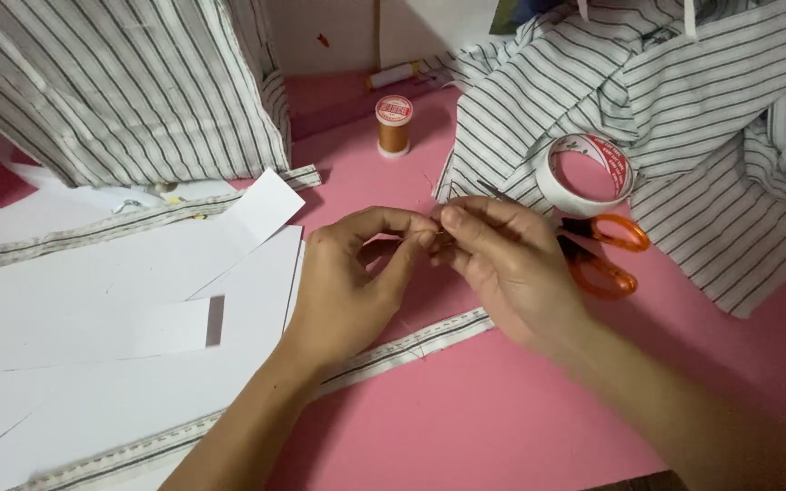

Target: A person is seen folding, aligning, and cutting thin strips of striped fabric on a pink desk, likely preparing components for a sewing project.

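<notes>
Fingertips of my 2 hands meet over the pink table (466, 427), pinching something too small to identify, maybe thread. Left hand (352, 282) and right hand (502, 264) are equally near it. Orange-handled scissors (607, 255) lie just right; a striped fabric strip (411, 345) runs below.

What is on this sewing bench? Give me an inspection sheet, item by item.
Surface: pink table top.
Job's things: something small pinched between both hands' fingertips, too small to tell; brown thread spool standing upright.
Clutter: orange-handled scissors, tape roll, white paper sheets, striped fabric strip, striped shirt cloth.
Hands: left hand and right hand meet fingertip to fingertip above the table.
Cables: nothing seen.
Surroundings: more striped cloth at the back left.
</notes>
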